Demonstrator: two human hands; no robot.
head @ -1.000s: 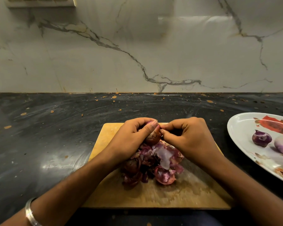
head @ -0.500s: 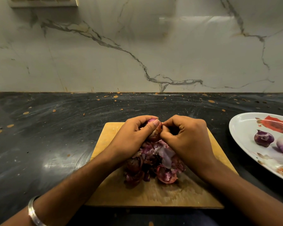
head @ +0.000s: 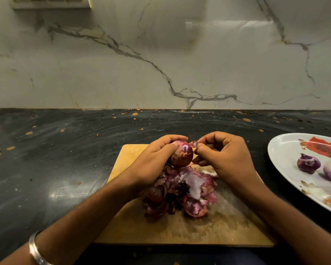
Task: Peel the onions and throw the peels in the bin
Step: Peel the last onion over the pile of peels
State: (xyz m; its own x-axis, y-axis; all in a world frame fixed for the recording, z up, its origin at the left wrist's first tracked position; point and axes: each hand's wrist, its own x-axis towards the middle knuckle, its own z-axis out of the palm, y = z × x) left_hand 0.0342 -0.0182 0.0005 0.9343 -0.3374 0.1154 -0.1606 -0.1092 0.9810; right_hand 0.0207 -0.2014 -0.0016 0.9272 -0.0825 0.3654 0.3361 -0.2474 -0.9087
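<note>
Fingers (head: 200,149) of the right hand (head: 225,155) pinch brittle skin (head: 193,144); the firm, slippery onion (head: 182,154) is gripped by the left hand (head: 157,159).

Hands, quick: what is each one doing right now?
Left hand: grips the onion.
Right hand: pinches a strip of onion peel.

The middle of the tan wooden cutting board (head: 134,155) is pretty much blocked by a heap of purple onion peels (head: 182,192). Right side's hemmed in by the white patterned oval plate (head: 281,150). Loads of open dark stone countertop (head: 55,159) is left on the left.
</note>
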